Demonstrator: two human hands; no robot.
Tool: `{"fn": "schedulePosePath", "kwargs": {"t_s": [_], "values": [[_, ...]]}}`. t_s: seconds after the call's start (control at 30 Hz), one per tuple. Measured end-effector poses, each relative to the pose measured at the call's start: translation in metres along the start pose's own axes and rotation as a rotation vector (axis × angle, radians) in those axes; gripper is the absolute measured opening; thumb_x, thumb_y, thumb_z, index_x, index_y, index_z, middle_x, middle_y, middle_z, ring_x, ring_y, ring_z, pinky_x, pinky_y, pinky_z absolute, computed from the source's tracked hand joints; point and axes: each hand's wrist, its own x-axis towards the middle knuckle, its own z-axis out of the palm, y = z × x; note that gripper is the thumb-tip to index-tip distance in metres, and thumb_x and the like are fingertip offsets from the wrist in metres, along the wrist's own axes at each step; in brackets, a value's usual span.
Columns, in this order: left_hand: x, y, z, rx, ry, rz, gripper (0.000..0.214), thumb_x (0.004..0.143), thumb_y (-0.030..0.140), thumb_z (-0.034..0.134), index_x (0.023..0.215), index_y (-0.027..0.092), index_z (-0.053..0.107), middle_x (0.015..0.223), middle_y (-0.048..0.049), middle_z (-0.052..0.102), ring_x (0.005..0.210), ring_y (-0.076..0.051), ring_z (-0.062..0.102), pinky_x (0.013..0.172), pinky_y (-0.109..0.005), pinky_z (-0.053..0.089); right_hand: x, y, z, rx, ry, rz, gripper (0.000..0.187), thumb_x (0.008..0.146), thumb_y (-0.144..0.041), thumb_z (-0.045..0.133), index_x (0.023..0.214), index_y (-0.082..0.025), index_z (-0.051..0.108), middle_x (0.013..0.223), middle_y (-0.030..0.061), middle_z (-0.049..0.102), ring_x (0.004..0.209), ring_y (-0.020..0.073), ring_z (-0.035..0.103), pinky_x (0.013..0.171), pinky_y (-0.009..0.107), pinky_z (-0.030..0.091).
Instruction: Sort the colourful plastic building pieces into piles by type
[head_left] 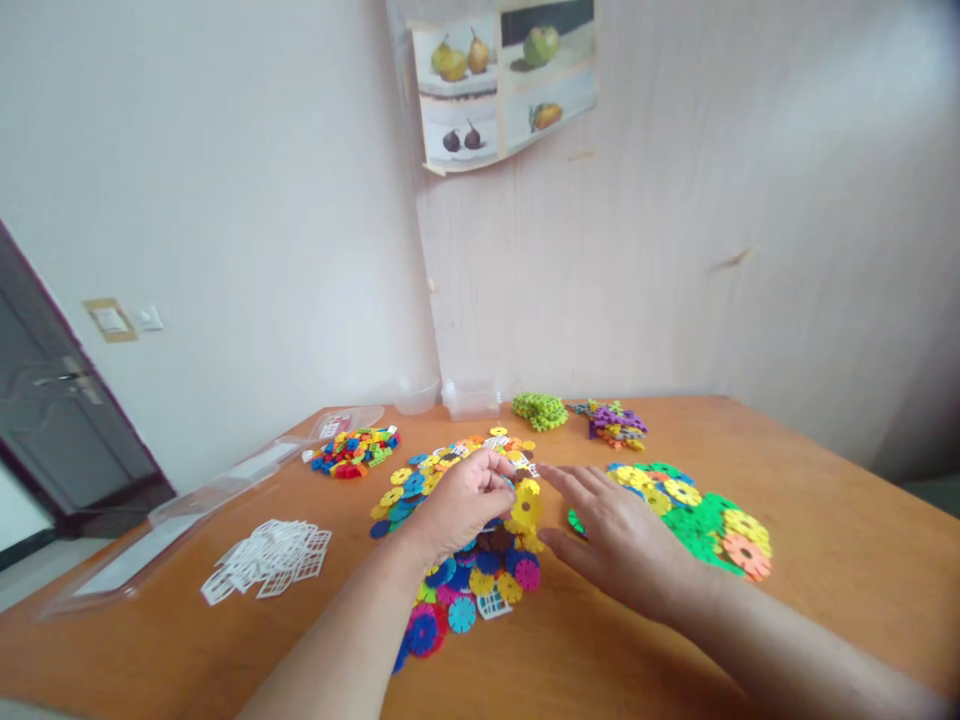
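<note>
A big pile of coloured snowflake discs (450, 580) lies in the middle of the wooden table (825, 560). Over the pile, my left hand (461, 500) has its fingers curled in a pinch on a yellow disc (527, 507) at the pile's right edge. My right hand (611, 535) lies flat just to the right, fingers stretched out toward that disc, palm down on the table. A second heap of green, yellow and orange discs (705, 520) lies right behind that hand.
White lattice pieces (266, 560) lie at the left. A small multicoloured heap (352, 452), a green stack (540, 410) and a purple heap (615, 422) lie further back. Two clear tubs (450, 395) stand by the wall, and a clear lid (180, 520) lies along the left edge.
</note>
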Motion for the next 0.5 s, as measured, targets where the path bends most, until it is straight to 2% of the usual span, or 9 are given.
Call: {"fn": "schedulePosePath", "kwargs": {"t_s": [0.13,0.2,0.27,0.33,0.4,0.5], "values": [[-0.007,0.005,0.018,-0.174,-0.101,-0.064,0.027,0.076,0.024,0.071,0.099,0.018,0.057,0.072,0.0031,0.059,0.063,-0.009,0.054,0.063,-0.022,0.042,-0.003,-0.014,-0.001,0.087,-0.087,-0.031,0.063,0.089,-0.031,0.062,0.148,-0.025,0.04,0.119,0.0089,0.067,0.107,0.026,0.062,0.09,0.041,0.052],[-0.007,0.005,0.023,-0.234,-0.114,-0.09,0.03,0.076,0.027,0.075,0.098,0.017,0.057,0.073,0.0025,0.06,0.063,-0.009,0.055,0.063,-0.022,0.041,-0.004,-0.017,-0.002,0.1,-0.09,-0.013,0.056,0.089,-0.028,0.06,0.143,-0.024,0.046,0.111,0.0076,0.07,0.1,0.0239,0.065,0.085,0.037,0.052],[-0.006,0.003,0.026,-0.273,-0.109,-0.112,0.035,0.075,0.03,0.077,0.101,0.017,0.056,0.076,0.0012,0.062,0.065,-0.01,0.058,0.064,-0.022,0.042,-0.003,-0.016,-0.003,0.097,-0.086,0.007,0.039,0.09,-0.028,0.058,0.129,-0.023,0.057,0.104,0.0063,0.071,0.093,0.0217,0.066,0.081,0.033,0.051],[-0.005,0.001,0.024,-0.275,-0.088,-0.118,0.039,0.076,0.032,0.077,0.105,0.017,0.056,0.079,-0.0004,0.065,0.069,-0.012,0.062,0.067,-0.024,0.044,-0.001,-0.012,-0.005,0.056,-0.092,0.032,0.021,0.09,-0.028,0.057,0.109,-0.022,0.065,0.097,0.0051,0.072,0.088,0.0205,0.066,0.077,0.031,0.049],[-0.003,0.001,0.02,-0.245,-0.045,-0.099,0.039,0.077,0.034,0.076,0.108,0.017,0.058,0.083,-0.0025,0.068,0.074,-0.014,0.065,0.071,-0.026,0.047,0.001,-0.003,-0.007,-0.026,-0.093,0.085,0.015,0.089,-0.029,0.058,0.098,-0.022,0.066,0.093,0.0052,0.072,0.087,0.0212,0.066,0.077,0.031,0.047],[0.0,0.0,0.007,-0.195,0.071,-0.057,0.036,0.079,0.036,0.073,0.106,0.017,0.061,0.087,-0.0046,0.071,0.08,-0.015,0.067,0.076,-0.027,0.049,0.006,0.016,-0.015,-0.142,-0.086,0.213,0.024,0.089,-0.034,0.057,0.105,-0.021,0.067,0.098,0.0079,0.072,0.094,0.0238,0.067,0.081,0.032,0.046]]}}
